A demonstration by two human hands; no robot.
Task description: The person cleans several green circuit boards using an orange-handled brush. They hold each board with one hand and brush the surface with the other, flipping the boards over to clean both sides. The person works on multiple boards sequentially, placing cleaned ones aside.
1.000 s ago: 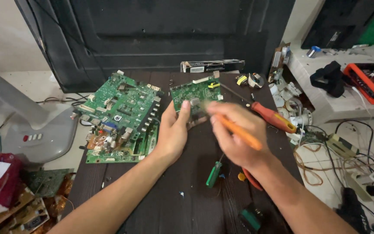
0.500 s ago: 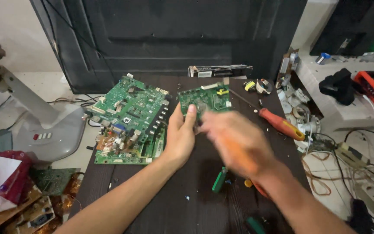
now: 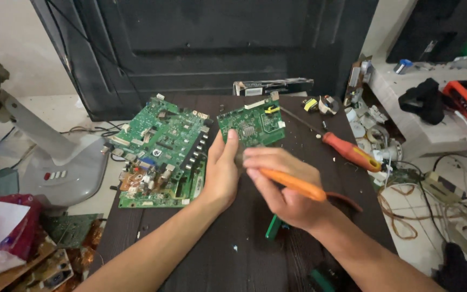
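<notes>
My left hand (image 3: 221, 172) rests on edge on the dark table, its fingertips holding the near edge of a small green circuit board (image 3: 252, 125). My right hand (image 3: 282, 183) is closed around a tool with an orange handle (image 3: 294, 185). The tool's tip is hidden behind my fingers, close to the small board's near edge. A stack of larger green circuit boards (image 3: 160, 150) lies just left of my left hand.
A red-handled screwdriver (image 3: 347, 151) lies right of the small board. A green-handled tool (image 3: 273, 227) shows under my right wrist. The dark table (image 3: 244, 254) ends at a black door behind. Cables and parts clutter the floor on the right; a grey stand (image 3: 55, 157) is at the left.
My right hand with the orange tool has moved in against the small board's near edge. My left hand stays on the board. The view has shifted slightly.
</notes>
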